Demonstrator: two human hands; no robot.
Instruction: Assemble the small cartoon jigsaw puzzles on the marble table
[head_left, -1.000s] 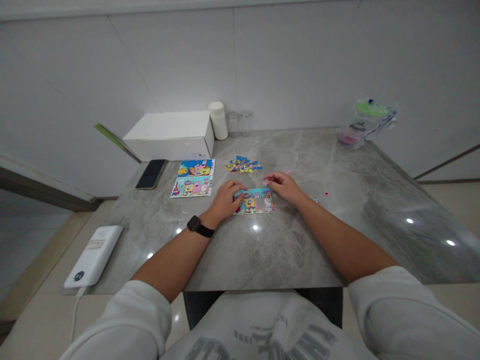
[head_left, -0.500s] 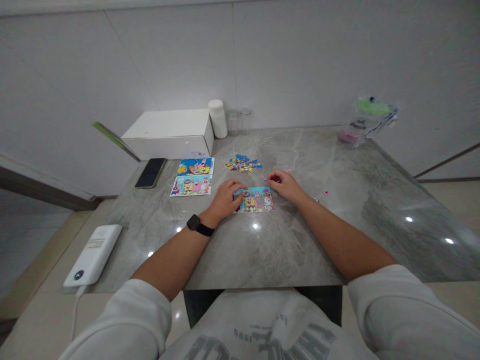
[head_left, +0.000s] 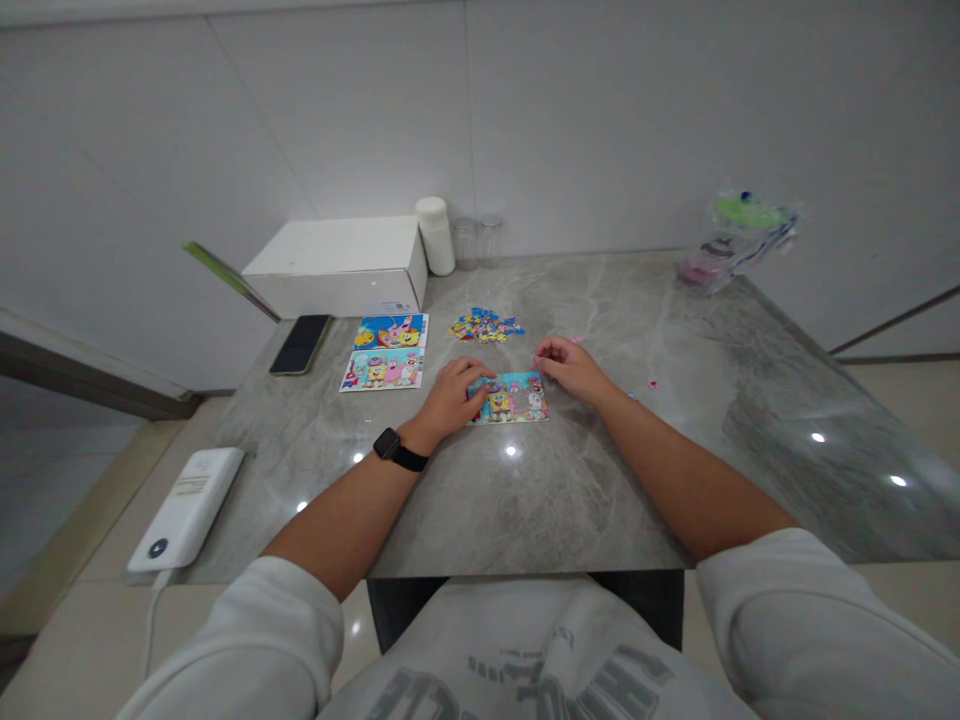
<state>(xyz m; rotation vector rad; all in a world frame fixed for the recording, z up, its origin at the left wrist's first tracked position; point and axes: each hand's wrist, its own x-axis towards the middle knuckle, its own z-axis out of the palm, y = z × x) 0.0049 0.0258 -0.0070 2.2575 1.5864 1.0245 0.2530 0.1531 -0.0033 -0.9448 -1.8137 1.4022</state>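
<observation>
A small cartoon jigsaw puzzle [head_left: 517,400] lies flat in front of me, with a paler patch right of its middle. My left hand [head_left: 456,395] rests on its left end, fingers stretched out over the picture and holding nothing. Just above the puzzle's upper right corner, my right hand [head_left: 568,366] pinches a small pink puzzle piece [head_left: 537,361] between thumb and fingertips. A heap of loose puzzle pieces [head_left: 486,326] sits beyond the puzzle. One pink piece [head_left: 654,384] lies to the right, and others are partly hidden by my right hand and forearm.
Left of the puzzle lie printed picture cards [head_left: 384,370] and a phone [head_left: 301,346]. Behind them stand a white box [head_left: 337,265], a white bottle [head_left: 436,238] and clear glasses [head_left: 490,243]. A plastic bag [head_left: 739,243] stands back right; a white power bank [head_left: 186,510] lies front left.
My right hand has turned the pinched piece slightly, and more of its pink face shows. My left hand stays on the puzzle.
</observation>
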